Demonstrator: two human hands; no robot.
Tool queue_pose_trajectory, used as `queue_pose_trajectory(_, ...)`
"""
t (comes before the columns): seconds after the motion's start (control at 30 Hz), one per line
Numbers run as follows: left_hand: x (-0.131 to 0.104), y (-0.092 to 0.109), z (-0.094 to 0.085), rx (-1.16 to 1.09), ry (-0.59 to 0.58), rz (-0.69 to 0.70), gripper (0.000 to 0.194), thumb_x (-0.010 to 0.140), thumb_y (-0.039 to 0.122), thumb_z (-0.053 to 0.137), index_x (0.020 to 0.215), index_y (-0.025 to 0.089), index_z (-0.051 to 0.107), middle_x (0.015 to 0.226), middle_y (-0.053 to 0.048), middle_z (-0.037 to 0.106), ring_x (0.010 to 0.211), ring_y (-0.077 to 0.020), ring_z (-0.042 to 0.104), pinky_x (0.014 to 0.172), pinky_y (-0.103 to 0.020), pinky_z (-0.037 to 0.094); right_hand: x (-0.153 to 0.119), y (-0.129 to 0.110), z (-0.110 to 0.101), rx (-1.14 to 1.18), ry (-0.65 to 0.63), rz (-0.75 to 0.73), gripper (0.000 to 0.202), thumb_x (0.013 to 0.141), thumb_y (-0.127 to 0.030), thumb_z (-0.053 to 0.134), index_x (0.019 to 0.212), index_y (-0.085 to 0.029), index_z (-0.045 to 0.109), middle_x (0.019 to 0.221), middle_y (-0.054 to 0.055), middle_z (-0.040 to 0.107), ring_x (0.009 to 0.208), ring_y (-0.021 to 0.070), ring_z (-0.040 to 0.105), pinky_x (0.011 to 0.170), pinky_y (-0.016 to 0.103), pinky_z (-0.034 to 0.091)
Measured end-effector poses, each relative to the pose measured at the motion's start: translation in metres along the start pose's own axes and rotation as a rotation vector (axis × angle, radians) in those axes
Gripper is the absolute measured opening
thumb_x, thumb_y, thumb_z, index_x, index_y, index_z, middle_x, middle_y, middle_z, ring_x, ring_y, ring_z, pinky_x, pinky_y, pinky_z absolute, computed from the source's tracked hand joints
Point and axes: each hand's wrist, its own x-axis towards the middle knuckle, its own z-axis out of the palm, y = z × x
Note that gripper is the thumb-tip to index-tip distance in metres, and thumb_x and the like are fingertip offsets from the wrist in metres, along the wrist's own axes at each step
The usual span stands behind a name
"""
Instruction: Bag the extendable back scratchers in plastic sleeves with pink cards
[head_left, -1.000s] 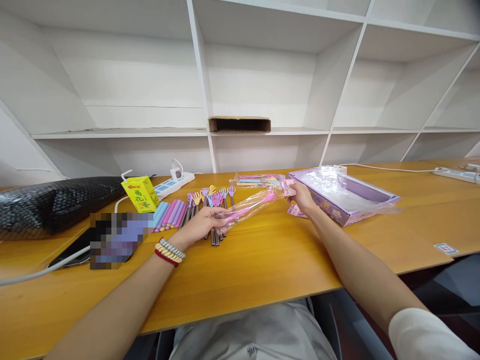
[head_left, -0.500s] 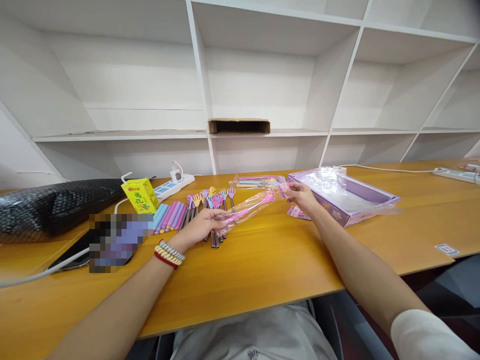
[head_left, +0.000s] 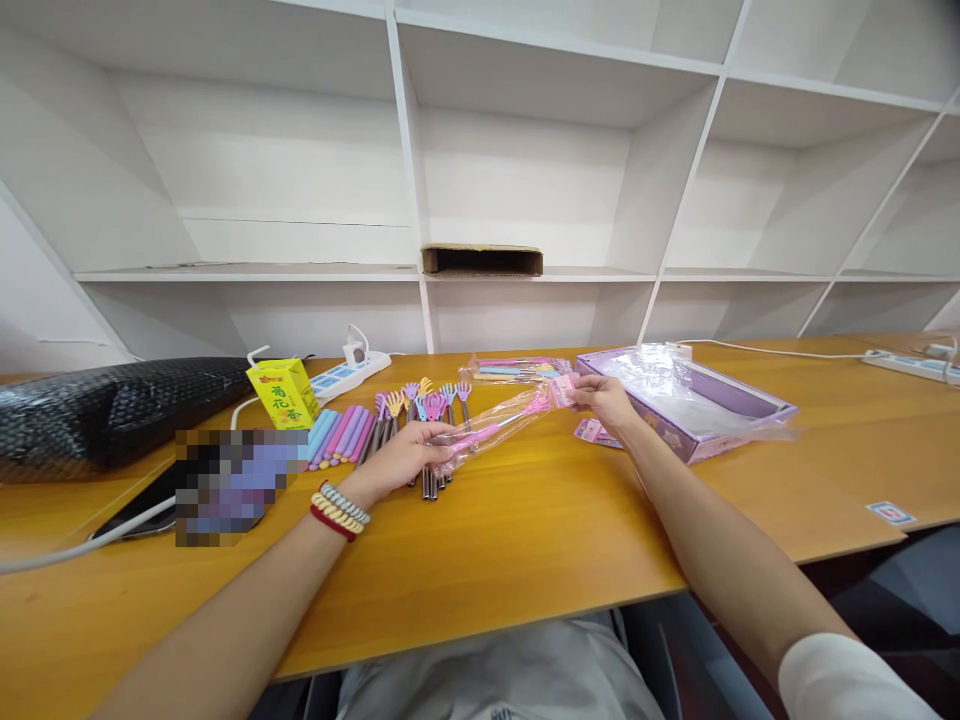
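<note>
Between my hands stretches a clear plastic bag with a pink back scratcher (head_left: 491,433) inside, its claw end to the right. My left hand (head_left: 405,458) pinches the bag's left end near the handle. At the other end, my right hand (head_left: 604,400) grips a pink printed card (head_left: 562,391) next to the bag. Several back scratcher heads with metal rods (head_left: 431,407) lie beyond and partly behind my left hand. Left of them are pastel handles (head_left: 345,437) in blue, purple and pink. Other bagged back scratchers (head_left: 517,368) lie behind the held bag.
A purple box (head_left: 697,440) with clear plastic in it stands at right, pink cards (head_left: 596,432) beside it. At left are a yellow drink carton (head_left: 283,395), a power strip (head_left: 351,375), a black bubble-wrapped bundle (head_left: 112,410) and a blurred dark device. White shelves (head_left: 525,180) rise behind the table.
My right hand has brought the pink card slightly down and left, against the claw end of the bag. My left hand has stayed nearly still. The view has tilted slightly.
</note>
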Motion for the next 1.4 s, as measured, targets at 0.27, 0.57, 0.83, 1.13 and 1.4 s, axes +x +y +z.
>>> queue_pose_trajectory(0.27,0.0031,-0.0053,-0.0028,-0.032,-0.008,0.005,0.029,0.071,0.022,0.062,0.098,0.012,0.063,0.071,-0.002,0.06,0.06,-0.0115,0.051,0.058,-0.026,0.04,-0.0032,-0.0018,0.0014,-0.028,-0.038,0.069,0.035,0.043,-0.027,0.084,0.065,-0.013,0.06,0.058,0.0,0.061,0.051,0.011,0.058,0.048,0.023,0.05)
queue_pose_trajectory(0.57,0.0002,-0.0017,-0.0012,-0.004,-0.012,0.024,0.031,0.075,0.027,0.061,0.102,0.013,0.063,0.077,-0.003,0.06,0.062,-0.0116,0.051,0.061,-0.027,0.043,-0.0015,-0.0003,-0.0034,0.045,-0.024,0.069,0.037,0.052,-0.032,0.081,0.078,-0.015,0.063,0.069,0.003,0.067,0.057,0.0141,0.063,0.056,0.027,0.056)
queue_pose_trajectory(0.83,0.0012,-0.003,0.0006,-0.007,-0.02,0.054,0.026,0.075,0.028,0.06,0.095,0.013,0.064,0.07,-0.002,0.056,0.058,-0.0106,0.047,0.057,-0.026,0.04,0.0019,-0.0006,-0.0033,0.023,-0.049,0.124,0.037,0.07,-0.053,0.063,0.079,-0.017,0.063,0.077,0.009,0.069,0.069,0.0201,0.066,0.06,0.032,0.055)
queue_pose_trajectory(1.13,0.0019,-0.0029,-0.0006,-0.009,-0.022,0.036,0.026,0.072,0.026,0.062,0.094,0.013,0.064,0.069,-0.002,0.058,0.057,-0.0112,0.049,0.058,-0.027,0.041,-0.003,0.0,0.0006,-0.113,-0.078,0.018,0.044,0.057,-0.043,0.077,0.089,-0.017,0.061,0.075,0.004,0.065,0.062,0.0142,0.061,0.053,0.024,0.049)
queue_pose_trajectory(1.4,0.0002,-0.0034,0.0017,-0.004,-0.048,0.027,0.031,0.073,0.026,0.063,0.102,0.013,0.062,0.069,-0.002,0.059,0.058,-0.0107,0.05,0.06,-0.027,0.041,-0.0017,0.0056,0.0004,-0.271,-0.198,-0.07,0.028,0.064,-0.037,0.069,0.077,-0.013,0.061,0.067,0.0,0.058,0.055,0.0092,0.05,0.049,0.022,0.042)
